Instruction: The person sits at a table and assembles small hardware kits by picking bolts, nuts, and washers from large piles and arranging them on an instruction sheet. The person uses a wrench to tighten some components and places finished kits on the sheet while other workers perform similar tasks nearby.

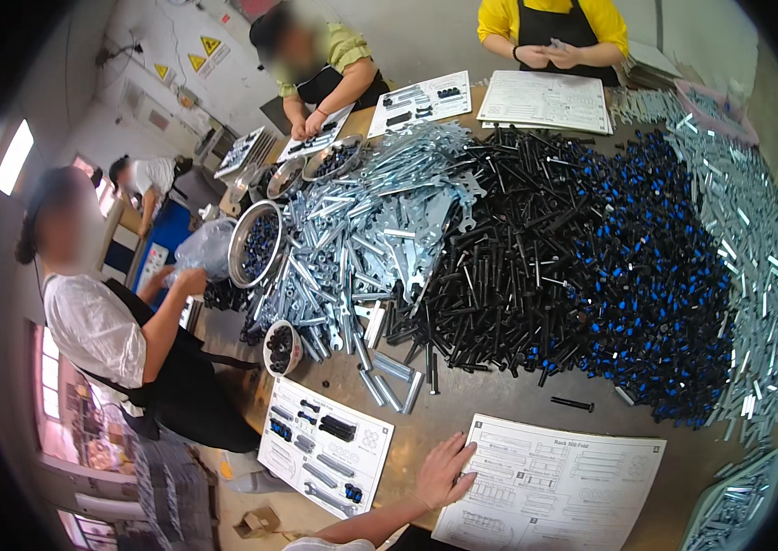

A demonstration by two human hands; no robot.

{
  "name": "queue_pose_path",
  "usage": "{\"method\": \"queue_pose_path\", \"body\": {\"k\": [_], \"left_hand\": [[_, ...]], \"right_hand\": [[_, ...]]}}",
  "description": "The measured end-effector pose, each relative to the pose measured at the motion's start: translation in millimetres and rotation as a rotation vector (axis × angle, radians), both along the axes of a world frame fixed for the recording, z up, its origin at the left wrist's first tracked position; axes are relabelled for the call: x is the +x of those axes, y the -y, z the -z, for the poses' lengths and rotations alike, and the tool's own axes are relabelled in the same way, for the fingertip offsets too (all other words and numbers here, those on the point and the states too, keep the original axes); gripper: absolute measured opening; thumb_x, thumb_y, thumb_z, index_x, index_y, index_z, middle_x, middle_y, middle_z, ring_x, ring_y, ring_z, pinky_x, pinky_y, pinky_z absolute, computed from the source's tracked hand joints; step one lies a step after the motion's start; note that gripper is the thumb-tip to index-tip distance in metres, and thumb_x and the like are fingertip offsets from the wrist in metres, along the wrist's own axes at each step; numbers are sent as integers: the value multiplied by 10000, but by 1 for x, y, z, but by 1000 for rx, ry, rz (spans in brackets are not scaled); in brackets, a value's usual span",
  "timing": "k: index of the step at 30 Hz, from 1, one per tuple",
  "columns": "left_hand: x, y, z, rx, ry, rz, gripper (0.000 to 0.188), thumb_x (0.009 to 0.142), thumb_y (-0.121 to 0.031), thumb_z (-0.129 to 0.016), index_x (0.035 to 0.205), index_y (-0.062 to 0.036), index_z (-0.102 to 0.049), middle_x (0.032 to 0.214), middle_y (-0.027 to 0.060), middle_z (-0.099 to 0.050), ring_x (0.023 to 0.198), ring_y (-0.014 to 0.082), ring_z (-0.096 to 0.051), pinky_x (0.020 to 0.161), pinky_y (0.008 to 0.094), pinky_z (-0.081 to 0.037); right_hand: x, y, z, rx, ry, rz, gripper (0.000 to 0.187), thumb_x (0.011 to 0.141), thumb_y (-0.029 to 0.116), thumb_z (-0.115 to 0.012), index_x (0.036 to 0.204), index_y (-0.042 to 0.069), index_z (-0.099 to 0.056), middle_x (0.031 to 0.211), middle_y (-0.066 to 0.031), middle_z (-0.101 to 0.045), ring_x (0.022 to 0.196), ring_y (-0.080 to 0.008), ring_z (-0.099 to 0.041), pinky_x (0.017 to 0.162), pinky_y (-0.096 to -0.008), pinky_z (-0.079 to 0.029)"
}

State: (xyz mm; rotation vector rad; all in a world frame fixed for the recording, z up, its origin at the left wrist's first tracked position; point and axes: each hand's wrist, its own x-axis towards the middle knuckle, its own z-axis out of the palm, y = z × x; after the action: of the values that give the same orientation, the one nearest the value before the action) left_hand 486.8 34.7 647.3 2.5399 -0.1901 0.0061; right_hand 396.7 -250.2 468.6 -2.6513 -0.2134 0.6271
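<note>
Sheet (pixel 568 487): white and oblong, its face covered in thin grey line drawings set out in blocks, with a darker heading near the top.
Place: it lay face up at the near side of the grey tabletop (pixel 508 395), in front of the heaps.
Left hand (pixel 446 471): palm down over the sheet's left edge, fingers loosely spread on the paper and clenched around nothing.
Right hand: out of my sight, so I could not tell its grip.
Neighbour: a second white sheet (pixel 343 452) sat just left, showing a wrench, tubes and dark pieces.
Stray: one black bolt (pixel 573 403) lay alone just beyond the sheet's top edge.
Heaps: black bolts (pixel 518 266) filled the middle, blue-marked bolts (pixel 655 275) to their right, silvery wrenches (pixel 407 174) to their left.
Far side: a person in yellow (pixel 550 23) had both hands together.
</note>
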Motion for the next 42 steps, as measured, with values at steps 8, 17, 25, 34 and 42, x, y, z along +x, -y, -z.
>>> {"method": "queue_pose_path", "body": {"k": [8,17,25,34,42], "left_hand": [[2,1,0,-57,12,11,582,911,-322,-598,1414,-52,-483,1428,239,-473,1351,394,-428,1102,500,-355],[-9,0,11,-111,195,-67,584,849,-290,-646,1360,-25,-548,1352,263,-546,1311,418,-479,1079,505,-384],[-19,-2,23,-115,292,-81,581,900,-365,-609,1358,-13,-544,1377,249,-534,1313,413,-470,1087,474,-377],[-6,7,39,-340,350,-156,475,964,-393,-527,1302,-66,-598,1202,206,-656,1127,386,-601,968,456,-468],[-18,0,24,-527,351,-242,404,963,-309,-557,1277,-64,-624,1159,188,-685,1079,353,-653,926,401,-503]], "right_hand": [[3,19,-5,-79,35,-89,572,918,418,-601,1409,140,-507,1466,-168,-466,1366,-405,-392,1129,-503,-308],[-46,74,28,-28,173,-249,556,916,414,-608,1391,137,-532,1447,-172,-489,1352,-410,-409,1126,-505,-309],[-82,87,53,167,455,-255,449,908,390,-630,1255,106,-650,1250,-198,-631,1169,-406,-571,1012,-484,-428],[-115,70,-222,686,-164,-218,401,904,119,-608,1296,38,-613,1096,-112,-685,895,-171,-653,803,-320,-518],[8,156,-179,608,493,554,434,922,147,-617,1321,-14,-559,1191,-143,-642,1007,-189,-614,871,-303,-485]]}}
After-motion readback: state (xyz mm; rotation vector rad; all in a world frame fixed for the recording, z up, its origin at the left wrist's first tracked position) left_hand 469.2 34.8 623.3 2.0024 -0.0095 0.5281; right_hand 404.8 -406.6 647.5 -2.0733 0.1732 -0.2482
